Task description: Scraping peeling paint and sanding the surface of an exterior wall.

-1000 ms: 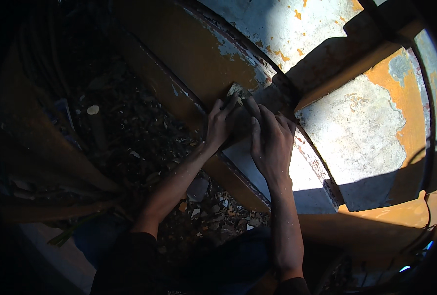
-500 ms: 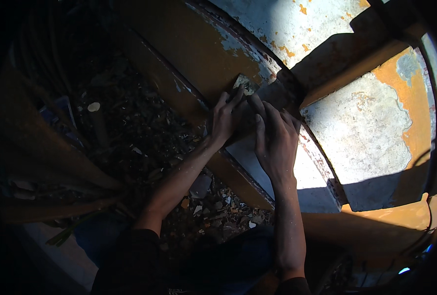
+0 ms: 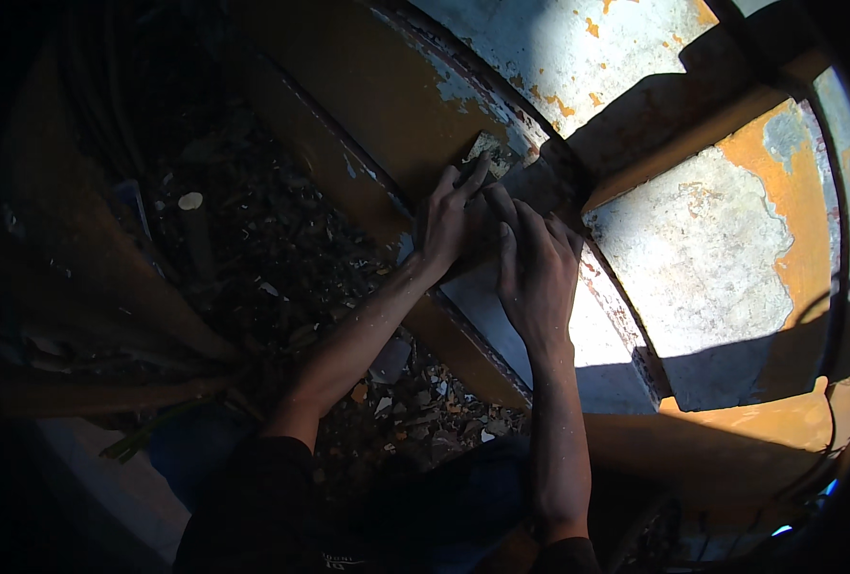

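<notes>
a small flat piece [image 3: 487,148], pale and flecked, sits at the fingertips, over the shaded orange panel [image 3: 387,105], close to a stretch of flaking paint. the left hand [image 3: 442,220] is nearest: its forefinger is stretched forward and meets the near edge of the piece, while the other fingers are bent and partly hidden. the left forearm slants up from the lower left, with a slight bend at the wrist. the right hand [image 3: 543,273] is just beside it, back turned up, fingers arched forward and to the left, thumb lying straight along the inner side. its forearm rises almost upright from the lower edge. the undersides of both hands are out of sight, so i cannot tell whether either one grips the piece. to the right is a sunlit whitish panel [image 3: 683,249] edged in orange; below, chips and debris [image 3: 411,411] litter the dark ground [image 3: 253,239].
</notes>
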A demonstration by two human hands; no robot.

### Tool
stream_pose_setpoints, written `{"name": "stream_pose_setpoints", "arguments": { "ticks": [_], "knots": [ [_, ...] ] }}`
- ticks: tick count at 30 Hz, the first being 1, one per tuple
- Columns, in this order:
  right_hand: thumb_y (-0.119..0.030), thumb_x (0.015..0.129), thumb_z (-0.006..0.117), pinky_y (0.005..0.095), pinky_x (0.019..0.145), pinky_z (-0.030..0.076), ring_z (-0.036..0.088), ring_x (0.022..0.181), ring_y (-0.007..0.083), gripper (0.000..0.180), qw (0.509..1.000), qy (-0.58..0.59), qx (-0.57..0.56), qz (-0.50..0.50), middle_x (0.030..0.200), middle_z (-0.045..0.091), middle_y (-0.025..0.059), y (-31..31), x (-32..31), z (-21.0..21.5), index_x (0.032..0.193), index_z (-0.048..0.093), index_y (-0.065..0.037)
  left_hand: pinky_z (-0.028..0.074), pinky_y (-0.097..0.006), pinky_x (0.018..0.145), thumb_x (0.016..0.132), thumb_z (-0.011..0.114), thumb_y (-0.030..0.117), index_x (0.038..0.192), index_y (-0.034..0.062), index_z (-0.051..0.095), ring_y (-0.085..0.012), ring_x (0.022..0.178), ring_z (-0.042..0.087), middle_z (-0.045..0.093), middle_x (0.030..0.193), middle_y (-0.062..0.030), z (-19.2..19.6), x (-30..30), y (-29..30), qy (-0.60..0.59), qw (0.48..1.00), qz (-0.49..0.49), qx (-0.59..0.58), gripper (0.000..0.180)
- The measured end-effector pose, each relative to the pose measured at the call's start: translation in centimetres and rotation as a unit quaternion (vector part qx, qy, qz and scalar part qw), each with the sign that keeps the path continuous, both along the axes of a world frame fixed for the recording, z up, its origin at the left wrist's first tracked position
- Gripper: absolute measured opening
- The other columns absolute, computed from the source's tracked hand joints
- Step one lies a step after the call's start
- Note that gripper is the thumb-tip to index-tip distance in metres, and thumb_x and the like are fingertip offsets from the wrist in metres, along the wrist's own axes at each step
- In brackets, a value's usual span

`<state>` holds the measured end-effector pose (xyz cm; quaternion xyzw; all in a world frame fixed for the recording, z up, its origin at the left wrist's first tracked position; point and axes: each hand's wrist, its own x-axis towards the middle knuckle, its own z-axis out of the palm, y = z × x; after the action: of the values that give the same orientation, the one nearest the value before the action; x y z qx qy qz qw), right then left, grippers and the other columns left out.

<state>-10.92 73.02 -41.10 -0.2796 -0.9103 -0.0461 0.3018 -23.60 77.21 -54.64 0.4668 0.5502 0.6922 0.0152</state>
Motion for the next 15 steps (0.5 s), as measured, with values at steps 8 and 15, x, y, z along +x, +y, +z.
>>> {"name": "stream_pose_setpoints", "arguments": {
  "ticks": [8, 15],
  "knots": [
    [-0.014, 0.093, 0.061, 0.043, 0.101, 0.042, 0.063, 0.101, 0.0357, 0.031, 1.0, -0.012, -0.01, 0.009, 0.105, 0.069, 0.0202, -0.3, 0.0, -0.3, 0.122, 0.064, -0.002, 0.053, -0.04, 0.074, 0.091, 0.067, 0.012, 0.143, 0.0213, 0.055, -0.0362, 0.088, 0.064, 0.056, 0.097, -0.0197, 2.7, -1.1, -0.2, -0.013, 1.0, 0.004, -0.002, 0.055],
    [-0.013, 0.092, 0.062, 0.0441, 0.098, 0.042, 0.062, 0.101, 0.034, 0.031, 1.0, -0.004, -0.027, -0.013, 0.098, 0.07, 0.0194, -0.3, 0.1, 0.0, 0.122, 0.063, -0.002, 0.052, -0.045, 0.068, 0.088, 0.068, 0.01, 0.144, 0.0198, 0.053, -0.0384, 0.083, 0.064, 0.055, 0.095, -0.019, -0.2, -0.6, 0.3, 0.021, 1.0, 0.015, 0.012, 0.059]
  ]
}}
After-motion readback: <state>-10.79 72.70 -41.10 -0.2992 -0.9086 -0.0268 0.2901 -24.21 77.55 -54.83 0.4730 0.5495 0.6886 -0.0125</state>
